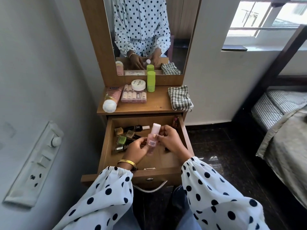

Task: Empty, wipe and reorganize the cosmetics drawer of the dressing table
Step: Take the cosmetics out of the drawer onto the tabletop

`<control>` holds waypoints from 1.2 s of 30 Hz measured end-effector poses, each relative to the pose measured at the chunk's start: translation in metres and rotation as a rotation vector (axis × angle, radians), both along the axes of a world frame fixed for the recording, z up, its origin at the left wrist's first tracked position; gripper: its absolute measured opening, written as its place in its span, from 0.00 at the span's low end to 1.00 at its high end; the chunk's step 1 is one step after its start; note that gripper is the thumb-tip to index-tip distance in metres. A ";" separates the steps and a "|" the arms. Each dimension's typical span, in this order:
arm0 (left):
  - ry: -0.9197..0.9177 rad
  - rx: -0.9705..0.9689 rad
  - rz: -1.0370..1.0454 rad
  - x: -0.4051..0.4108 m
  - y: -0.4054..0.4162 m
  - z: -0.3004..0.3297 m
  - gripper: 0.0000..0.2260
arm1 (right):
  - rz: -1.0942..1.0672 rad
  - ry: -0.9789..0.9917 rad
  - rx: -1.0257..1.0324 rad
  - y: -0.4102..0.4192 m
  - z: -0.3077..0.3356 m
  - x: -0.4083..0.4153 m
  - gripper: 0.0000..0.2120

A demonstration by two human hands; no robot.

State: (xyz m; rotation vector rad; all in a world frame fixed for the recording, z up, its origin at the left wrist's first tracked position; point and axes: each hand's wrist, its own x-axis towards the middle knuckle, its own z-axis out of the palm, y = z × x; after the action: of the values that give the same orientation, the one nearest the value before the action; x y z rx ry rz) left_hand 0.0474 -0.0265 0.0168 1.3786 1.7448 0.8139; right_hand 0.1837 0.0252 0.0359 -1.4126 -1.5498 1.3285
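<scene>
Along the drawer's (pixel 108 146) left wall nail polish bottles (pixel 127 135) still lie in a heap, so emptying looks about half done. Over the drawer's middle, her left hand (pixel 135 147) pinches the base of a pink bottle (pixel 152 138) while her right hand (pixel 171 138) closes on its neck, perhaps checking it. Up on the bench, removed items crowd the left edge; a checked cloth (pixel 180 97) waits at the right.

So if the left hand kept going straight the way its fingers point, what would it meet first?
The left hand points right, already on the pink bottle; just beyond is the right hand gripping the same bottle.
</scene>
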 end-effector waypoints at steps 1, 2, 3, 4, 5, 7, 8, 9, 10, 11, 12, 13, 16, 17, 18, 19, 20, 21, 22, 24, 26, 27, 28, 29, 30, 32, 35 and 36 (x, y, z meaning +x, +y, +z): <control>-0.019 0.008 0.000 0.000 0.000 0.001 0.17 | -0.025 0.050 -0.019 -0.001 -0.001 -0.003 0.10; -0.037 0.016 0.003 0.000 -0.001 0.002 0.18 | -0.043 0.095 -0.033 -0.002 -0.002 -0.006 0.10; -0.044 0.022 0.007 -0.001 -0.002 0.003 0.18 | -0.053 0.124 -0.040 -0.003 -0.003 -0.008 0.10; -0.040 0.027 0.011 -0.001 -0.002 0.003 0.18 | -0.057 0.145 -0.049 -0.004 -0.005 -0.010 0.09; -0.023 0.029 0.015 -0.002 -0.002 0.003 0.17 | -0.051 0.160 -0.064 -0.005 -0.006 -0.012 0.08; 0.002 0.034 0.040 -0.004 -0.001 0.002 0.15 | -0.031 0.191 -0.105 -0.005 -0.009 -0.015 0.05; 0.000 0.034 0.065 -0.005 0.000 0.001 0.14 | -0.036 0.202 -0.116 -0.004 -0.010 -0.016 0.03; -0.012 0.030 0.099 -0.007 0.001 0.000 0.12 | -0.055 0.189 -0.112 -0.001 -0.012 -0.018 0.03; -0.029 0.023 0.141 -0.009 0.003 -0.001 0.11 | -0.078 0.136 -0.087 0.003 -0.014 -0.019 0.05; -0.051 0.005 0.187 -0.010 0.004 -0.001 0.11 | -0.083 0.014 -0.035 0.008 -0.017 -0.019 0.07; -0.080 -0.013 0.226 -0.012 0.005 0.000 0.12 | -0.052 -0.150 0.029 0.014 -0.019 -0.018 0.08; -0.113 -0.036 0.264 -0.014 0.006 0.000 0.13 | 0.012 -0.331 0.094 0.020 -0.019 -0.018 0.09; -0.197 -0.084 0.365 -0.022 0.006 -0.001 0.15 | 0.246 -0.706 0.231 0.041 -0.019 -0.021 0.13; -0.216 -0.090 0.387 -0.024 0.006 -0.002 0.15 | 0.297 -0.771 0.253 0.047 -0.018 -0.024 0.14; -0.230 -0.093 0.402 -0.026 0.007 -0.003 0.15 | 0.335 -0.811 0.271 0.052 -0.017 -0.028 0.15; -0.236 -0.096 0.410 -0.027 0.007 -0.005 0.15 | 0.365 -0.835 0.286 0.058 -0.017 -0.032 0.15; -0.238 -0.098 0.412 -0.027 0.008 -0.005 0.14 | 0.390 -0.853 0.301 0.062 -0.018 -0.036 0.15; -0.237 -0.099 0.409 -0.027 0.009 -0.005 0.14 | 0.413 -0.872 0.309 0.065 -0.019 -0.039 0.15; -0.233 -0.099 0.404 -0.027 0.010 -0.006 0.13 | 0.442 -0.892 0.310 0.067 -0.021 -0.043 0.15; -0.227 -0.093 0.404 -0.027 0.011 -0.007 0.13 | 0.518 -0.941 0.290 0.068 -0.025 -0.051 0.16; -0.238 -0.075 0.433 -0.027 0.011 -0.007 0.13 | 0.557 -0.999 0.287 0.069 -0.030 -0.057 0.17; -0.252 -0.063 0.455 -0.028 0.011 -0.007 0.13 | 0.556 -1.021 0.297 0.069 -0.033 -0.059 0.17; -0.266 -0.052 0.477 -0.029 0.011 -0.008 0.13 | 0.545 -1.037 0.304 0.070 -0.035 -0.061 0.17; -0.285 -0.049 0.492 -0.029 0.010 -0.007 0.13 | 0.531 -1.048 0.307 0.070 -0.036 -0.062 0.17; -0.304 -0.051 0.501 -0.029 0.011 -0.007 0.13 | 0.515 -1.054 0.317 0.069 -0.038 -0.062 0.17; -0.325 -0.056 0.511 -0.031 0.012 -0.008 0.14 | 0.481 -1.054 0.340 0.068 -0.039 -0.061 0.16; -0.321 -0.052 0.510 -0.031 0.014 -0.008 0.14 | 0.425 -1.001 0.315 0.065 -0.041 -0.057 0.13; -0.322 -0.054 0.514 -0.032 0.014 -0.009 0.15 | 0.405 -0.964 0.287 0.065 -0.041 -0.056 0.12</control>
State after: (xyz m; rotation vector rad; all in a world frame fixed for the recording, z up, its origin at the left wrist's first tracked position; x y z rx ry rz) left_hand 0.0158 -0.0127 0.0082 0.7108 1.8604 1.1788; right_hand 0.1279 0.0897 -0.0050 -1.7010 -2.6298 0.5350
